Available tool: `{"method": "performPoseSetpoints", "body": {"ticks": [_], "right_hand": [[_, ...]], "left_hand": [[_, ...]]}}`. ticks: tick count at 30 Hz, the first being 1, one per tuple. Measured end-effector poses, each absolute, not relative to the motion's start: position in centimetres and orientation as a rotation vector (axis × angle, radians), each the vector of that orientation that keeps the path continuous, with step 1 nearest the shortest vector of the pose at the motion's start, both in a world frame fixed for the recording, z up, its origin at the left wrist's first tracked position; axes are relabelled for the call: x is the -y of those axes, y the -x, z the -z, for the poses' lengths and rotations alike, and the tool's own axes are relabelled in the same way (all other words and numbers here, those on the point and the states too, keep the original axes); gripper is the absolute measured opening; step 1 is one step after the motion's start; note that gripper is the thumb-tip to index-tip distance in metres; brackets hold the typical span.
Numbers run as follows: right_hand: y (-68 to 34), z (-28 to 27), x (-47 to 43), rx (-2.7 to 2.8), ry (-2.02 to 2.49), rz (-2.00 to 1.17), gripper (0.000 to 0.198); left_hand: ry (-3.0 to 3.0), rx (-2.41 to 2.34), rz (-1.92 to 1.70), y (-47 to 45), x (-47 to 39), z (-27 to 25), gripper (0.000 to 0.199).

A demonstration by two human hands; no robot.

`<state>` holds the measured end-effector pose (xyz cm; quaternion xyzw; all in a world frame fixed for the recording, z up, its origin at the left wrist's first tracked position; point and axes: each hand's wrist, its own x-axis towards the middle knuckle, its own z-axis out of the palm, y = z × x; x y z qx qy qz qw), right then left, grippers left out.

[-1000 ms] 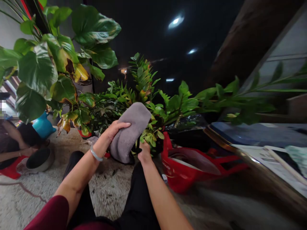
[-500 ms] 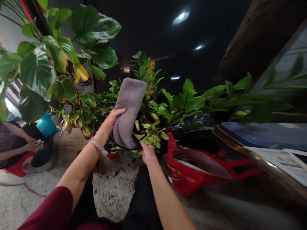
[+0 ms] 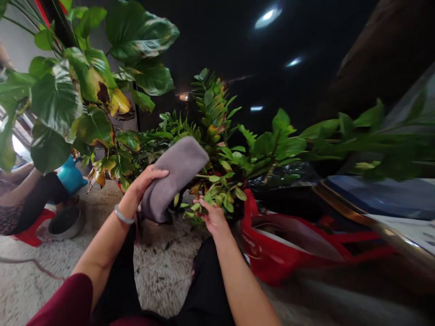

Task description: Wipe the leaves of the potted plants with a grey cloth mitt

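My left hand (image 3: 144, 181) grips a grey plush boot-shaped piece (image 3: 176, 170), its thumb lying across the soft face and its fingers hidden behind. The piece leans to the upper right, with its curved lower end near my wrist. My right hand (image 3: 214, 219) is off to the right of it, apart from the piece, with its fingers extended and nothing visible in them. Small green leaves (image 3: 220, 188) of a potted plant show right behind my right fingertips; whether they touch cannot be told.
A red bag (image 3: 282, 253) stands open at my right, beside a stack with a blue top (image 3: 384, 194). Large-leaved plants (image 3: 56, 99) rise at left. Beyond them another person sits on a red stool (image 3: 36, 228) near a grey basin (image 3: 66, 222) and a turquoise object (image 3: 70, 176).
My right hand has let go of the grey piece's lower edge. My left hand has lowered the piece leftward and tilted it to the right. The other person's hands have moved up behind the leaves.
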<state>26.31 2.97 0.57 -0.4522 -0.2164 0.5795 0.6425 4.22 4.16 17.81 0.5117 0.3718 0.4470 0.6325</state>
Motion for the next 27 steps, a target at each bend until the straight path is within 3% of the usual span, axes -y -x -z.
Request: {"method": "performPoseSetpoints", "body": {"ticks": [4, 7, 12, 20, 24, 27], "right_hand": [[-25.5, -0.6, -3.3, 0.465, 1.029, -1.311, 0.046], [-25.4, -0.1, -3.5, 0.452, 1.065, -1.305, 0.046], [-25.5, 0.6, -3.9, 0.464, 1.113, -1.301, 0.043], [-22.9, -0.8, -2.2, 0.544, 1.097, -1.321, 0.048], [-22.3, -1.5, 3.8, 0.526, 1.138, -1.156, 0.060], [-21.4, -2.5, 9.7, 0.827, 1.094, -0.988, 0.066]], "left_hand": [[-1.169, -0.969, -1.124, -7.5, -6.3, -16.4, 0.043], [-1.272, -1.169, -0.828, -6.3, -4.5, -13.0, 0.035], [-1.191, -0.962, -0.453, 0.0, 1.4, -10.5, 0.037], [-0.894, -0.940, -0.931, -0.9, 3.5, -10.4, 0.049], [-0.818, -0.926, -1.111, -3.1, 5.0, -9.1, 0.053], [-0.826, -0.908, -1.194, -4.9, 6.8, -8.7, 0.051]]}}
